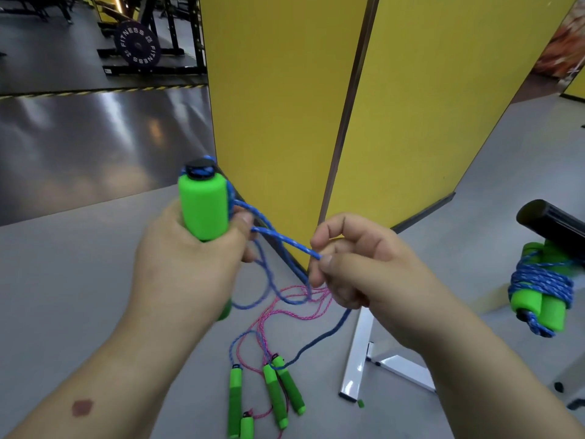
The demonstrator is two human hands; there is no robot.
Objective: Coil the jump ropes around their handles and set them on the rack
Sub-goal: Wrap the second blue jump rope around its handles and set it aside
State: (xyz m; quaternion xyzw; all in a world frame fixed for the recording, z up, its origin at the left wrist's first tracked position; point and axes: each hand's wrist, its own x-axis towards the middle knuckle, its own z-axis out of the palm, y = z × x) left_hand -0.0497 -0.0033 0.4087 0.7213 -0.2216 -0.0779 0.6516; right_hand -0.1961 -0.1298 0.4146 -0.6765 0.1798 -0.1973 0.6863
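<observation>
Just one view here, a wide-angle head cam looking forward and down, so there's no second angle to overlap with. It sits close above both forearms: the left hand (193,248) and right hand (357,267) fill the middle of the frame. Beyond them it faces the grey floor (79,296) and a yellow partition (285,106) straight ahead. Straight lines bow toward the edges, typical wide-lens warp.
</observation>
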